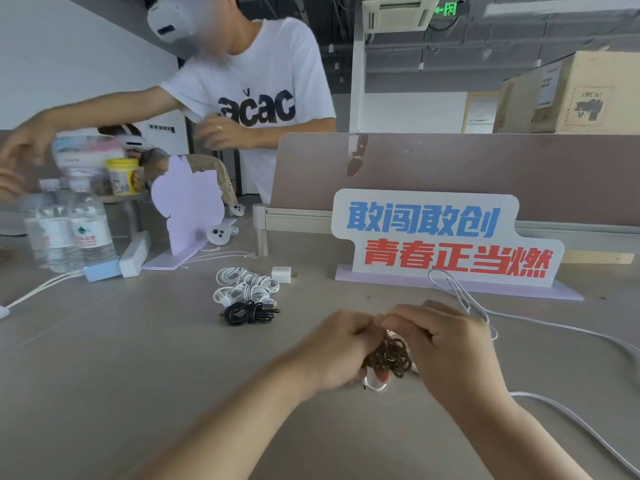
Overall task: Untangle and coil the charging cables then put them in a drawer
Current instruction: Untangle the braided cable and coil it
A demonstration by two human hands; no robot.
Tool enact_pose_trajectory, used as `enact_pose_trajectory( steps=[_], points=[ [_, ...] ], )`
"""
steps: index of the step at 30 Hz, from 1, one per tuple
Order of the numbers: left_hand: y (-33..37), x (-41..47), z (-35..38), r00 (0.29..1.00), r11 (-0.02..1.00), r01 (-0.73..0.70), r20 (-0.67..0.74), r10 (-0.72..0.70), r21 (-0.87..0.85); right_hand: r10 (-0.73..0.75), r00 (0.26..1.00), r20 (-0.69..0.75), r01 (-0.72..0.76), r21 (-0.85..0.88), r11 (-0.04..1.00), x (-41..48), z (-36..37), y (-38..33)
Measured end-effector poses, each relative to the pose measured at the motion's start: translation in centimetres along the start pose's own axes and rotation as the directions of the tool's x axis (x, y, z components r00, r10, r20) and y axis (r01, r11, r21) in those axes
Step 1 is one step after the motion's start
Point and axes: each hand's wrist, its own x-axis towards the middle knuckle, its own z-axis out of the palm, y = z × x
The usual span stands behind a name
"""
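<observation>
Though cluttered, grey desk [131,358], exposed ceiling [519,32]

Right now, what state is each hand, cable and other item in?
left hand, grips the brown cable
right hand, pinches the brown cable's top
brown cable, bunched in loops between both hands
white cables, coiled, on the table
black cable, coiled, beside the white cables
loose white cable, uncoiled, sprawled out
charger plug, unplugged
water bottles, upright

Left hand [341,348]: knuckles up, fingers curled round a dark cable bundle [391,356], thumb tip beneath it.
Right hand [446,348]: back up, fingers bent inward, pinching the bundle's top.
Left forearm [235,417]: bare, angled inward.
Right forearm [512,434]: bare, angled inward.
</observation>
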Motion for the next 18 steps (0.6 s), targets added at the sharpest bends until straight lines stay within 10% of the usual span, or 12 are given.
enact_pose_trajectory(
  steps=[9, 18],
  points=[
    [-0.3, 0.4, 0.4, 0.992, 0.976, 0.051, -0.106, -0.074, -0.210, 0.416, 0.874, 0.253, -0.460, 0.151, 0.875, 0.3, 0.3, 0.3],
    [-0.6, 1.4, -1.3, 0.911, 0.833, 0.199, -0.217, -0.352, -0.516, 0.381, 0.818, 0.431, -0.391, -0.068, 0.918, -0.5, 1.7, -1.1]
  ],
)
